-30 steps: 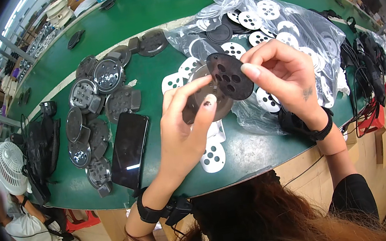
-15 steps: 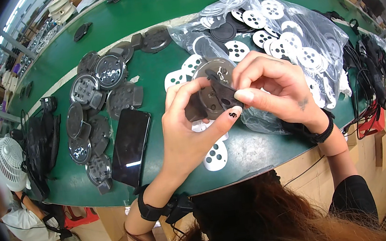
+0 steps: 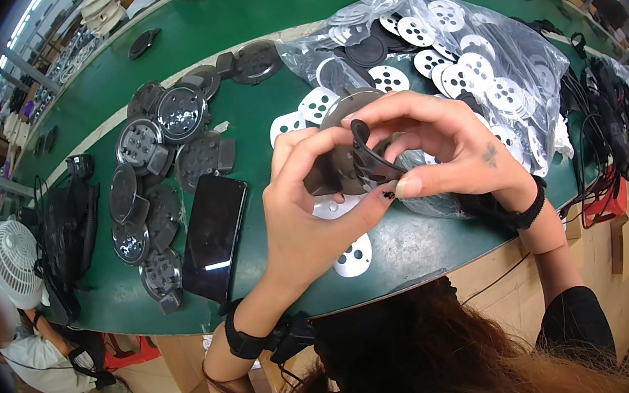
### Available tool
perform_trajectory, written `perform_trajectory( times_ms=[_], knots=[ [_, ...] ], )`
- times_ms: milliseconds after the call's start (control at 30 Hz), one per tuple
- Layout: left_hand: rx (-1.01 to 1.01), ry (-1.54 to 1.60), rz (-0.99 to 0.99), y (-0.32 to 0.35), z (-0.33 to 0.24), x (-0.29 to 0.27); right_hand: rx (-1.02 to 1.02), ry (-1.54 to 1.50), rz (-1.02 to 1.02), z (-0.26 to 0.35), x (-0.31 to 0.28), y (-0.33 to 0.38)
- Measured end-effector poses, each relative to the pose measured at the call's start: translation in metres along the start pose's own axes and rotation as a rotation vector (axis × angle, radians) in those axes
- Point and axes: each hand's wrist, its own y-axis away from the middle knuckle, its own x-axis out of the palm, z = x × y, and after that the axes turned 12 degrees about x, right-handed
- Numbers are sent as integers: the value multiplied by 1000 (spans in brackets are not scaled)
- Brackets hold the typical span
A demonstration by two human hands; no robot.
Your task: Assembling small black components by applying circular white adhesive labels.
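Note:
My left hand (image 3: 293,215) is closed round a smoky translucent round housing (image 3: 344,168), its fingers behind and its thumb in front. A thin black flexible disc (image 3: 371,167) stands bent against the housing's face. My right hand (image 3: 462,151) grips that disc, with the thumb at its lower edge and the fingers curled over the top. The left thumb tip also touches the disc's lower end. How far the disc sits in the housing is hidden by the fingers. White discs with holes (image 3: 353,257) lie beneath and around my hands.
A black phone (image 3: 214,236) lies left of my hands, beside a cluster of dark round housings (image 3: 142,145). At the right, a clear plastic bag (image 3: 543,78) holds many white discs. A white fan (image 3: 14,261) and a seated person (image 3: 44,359) are at far left.
The black disc has become more bent and now stands more upright against the housing. My right fingers have moved from a pinch beside it to curl over its top edge.

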Motion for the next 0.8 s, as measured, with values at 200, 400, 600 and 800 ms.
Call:
perform_trajectory(
  times_ms=[200, 400, 600, 800],
  knots=[
    [-78, 141, -17, 0, -2, 2, 52, -166, -5, 0, -2, 0],
    [-117, 360, -133, 0, -4, 3, 46, -145, -218, 1, -5, 5],
    [-204, 401, -262, -5, -11, -6, -2, -27, -265, 1, -16, 3],
    [-106, 279, -231, -4, -13, -2, 39, 128, -376, 2, -12, -1]
  ],
)
